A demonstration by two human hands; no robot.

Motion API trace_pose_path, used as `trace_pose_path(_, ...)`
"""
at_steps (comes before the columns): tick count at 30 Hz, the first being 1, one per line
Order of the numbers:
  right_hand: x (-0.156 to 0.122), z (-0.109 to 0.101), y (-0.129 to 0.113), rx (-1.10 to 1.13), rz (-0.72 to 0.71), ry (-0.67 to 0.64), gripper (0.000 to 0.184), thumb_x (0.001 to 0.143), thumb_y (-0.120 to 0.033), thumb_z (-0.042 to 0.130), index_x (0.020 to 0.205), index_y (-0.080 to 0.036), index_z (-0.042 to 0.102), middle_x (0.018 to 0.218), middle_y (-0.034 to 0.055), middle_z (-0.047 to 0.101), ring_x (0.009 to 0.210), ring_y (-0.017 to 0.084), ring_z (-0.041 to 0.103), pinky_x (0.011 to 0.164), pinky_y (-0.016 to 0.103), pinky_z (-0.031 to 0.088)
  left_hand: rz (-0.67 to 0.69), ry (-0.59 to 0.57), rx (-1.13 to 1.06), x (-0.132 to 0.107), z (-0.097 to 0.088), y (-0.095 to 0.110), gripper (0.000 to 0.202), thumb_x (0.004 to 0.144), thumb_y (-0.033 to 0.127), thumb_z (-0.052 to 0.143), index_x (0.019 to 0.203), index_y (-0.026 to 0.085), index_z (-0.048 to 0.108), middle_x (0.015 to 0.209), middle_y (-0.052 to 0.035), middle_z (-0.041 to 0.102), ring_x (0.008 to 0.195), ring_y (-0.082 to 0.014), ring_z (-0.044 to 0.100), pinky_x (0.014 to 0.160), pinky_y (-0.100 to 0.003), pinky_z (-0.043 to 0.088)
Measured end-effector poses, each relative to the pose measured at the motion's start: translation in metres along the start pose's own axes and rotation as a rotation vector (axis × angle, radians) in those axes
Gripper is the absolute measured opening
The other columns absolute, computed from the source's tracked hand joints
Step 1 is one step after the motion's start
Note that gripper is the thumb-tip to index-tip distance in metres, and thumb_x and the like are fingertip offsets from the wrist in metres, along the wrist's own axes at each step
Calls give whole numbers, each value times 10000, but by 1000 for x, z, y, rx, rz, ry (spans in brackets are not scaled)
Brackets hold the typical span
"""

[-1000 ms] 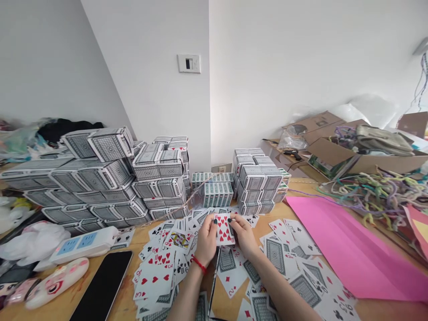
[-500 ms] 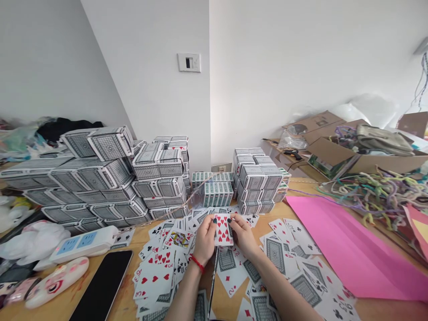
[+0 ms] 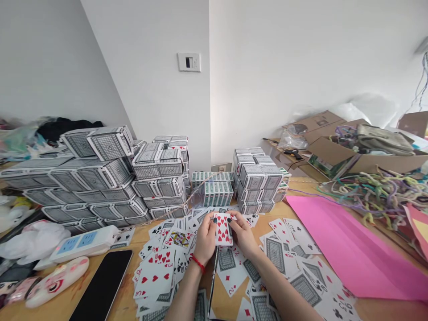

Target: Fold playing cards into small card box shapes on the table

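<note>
Both my hands hold a small stack of playing cards point(image 3: 222, 229) upright above the table, a red hearts card facing me. My left hand point(image 3: 205, 240), with a red cord at the wrist, grips the stack's left edge. My right hand point(image 3: 244, 236) grips its right edge. Below and around them, loose playing cards point(image 3: 160, 269) lie scattered on the wooden table point(image 3: 123, 307), some face up, some face down.
Stacked card boxes point(image 3: 100, 178) fill the back left, with more card boxes point(image 3: 257, 180) at centre. A white power strip point(image 3: 82, 243), a black phone point(image 3: 102, 287) and a pink toy point(image 3: 53, 281) lie left. Pink paper point(image 3: 347, 249), coloured cords point(image 3: 377, 191) and cardboard boxes point(image 3: 351, 156) are on the right.
My hands have squared the cards into a narrower stack and shifted it slightly upward; nothing else has moved.
</note>
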State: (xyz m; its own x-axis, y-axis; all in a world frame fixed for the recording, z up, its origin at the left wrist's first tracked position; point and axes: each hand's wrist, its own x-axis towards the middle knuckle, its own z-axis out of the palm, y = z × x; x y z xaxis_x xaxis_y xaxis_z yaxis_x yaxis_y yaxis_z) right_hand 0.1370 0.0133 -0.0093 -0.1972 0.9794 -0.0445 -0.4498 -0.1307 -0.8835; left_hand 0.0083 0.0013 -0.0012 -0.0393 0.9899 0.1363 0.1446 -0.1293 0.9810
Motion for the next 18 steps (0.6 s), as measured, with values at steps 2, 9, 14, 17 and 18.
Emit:
trace_pose_path(2,0,0,0,2,-3,2,242,718,-320,548,935,-230,492,562,-60,470,454,88,408,427,196,310,-3,-1,1,0,0,-1,292,804,291,387,1043,176,509,833,-39,594,716,-161,543,678,-276,425)
trace_pose_path(9,2,-1,3,-24,29,42,208,686,-341,574,839,-205,532,597,-37,505,496,101,446,457,206,334,-10,-2,16,0,0,0,282,813,279,374,1043,175,500,897,-55,601,785,-173,553,713,-287,424)
trace_pose_path(14,1,0,2,-54,22,71,167,681,-321,567,800,-207,540,578,-42,486,485,101,428,453,207,328,-18,-3,7,-1,1,1,262,807,265,376,1023,177,496,896,-51,604,721,-155,556,659,-269,427)
trace_pose_path(17,0,0,1,-51,18,80,160,671,-303,569,796,-205,544,578,-40,486,489,102,425,457,208,331,-15,-8,-17,-1,2,2,242,803,269,380,996,184,498,839,-30,602,644,-132,540,608,-248,421)
trace_pose_path(18,0,0,0,-52,20,83,152,671,-297,568,788,-204,545,577,-40,484,490,101,423,456,208,328,-19,-8,-28,-1,2,2,234,801,273,381,980,184,502,804,-21,599,610,-124,529,586,-241,417)
